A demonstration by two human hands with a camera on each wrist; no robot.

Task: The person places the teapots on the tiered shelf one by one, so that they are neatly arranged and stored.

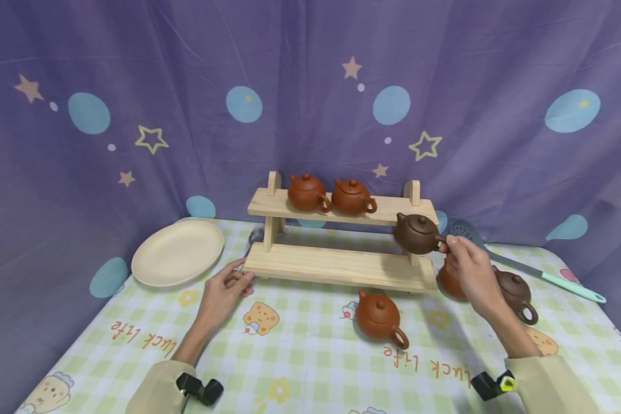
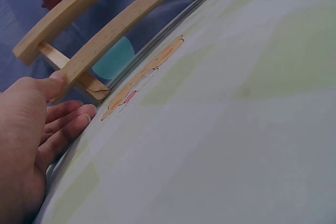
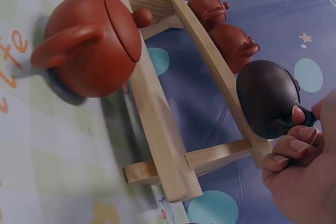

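Note:
My right hand grips a dark brown teapot by its handle, holding it in front of the right end of the upper board. My left hand holds the left end of a two-tier wooden rack at its lower board; in the left wrist view the thumb presses that board's end, with the other fingers below. Two reddish-brown teapots stand side by side on the upper board. Another reddish-brown teapot sits on the cloth before the rack.
Right of the rack, partly behind my right hand, are a reddish-brown teapot and a second dark teapot. A slotted spatula with a mint handle lies behind them. A cream plate is at the left, and a purple curtain hangs behind.

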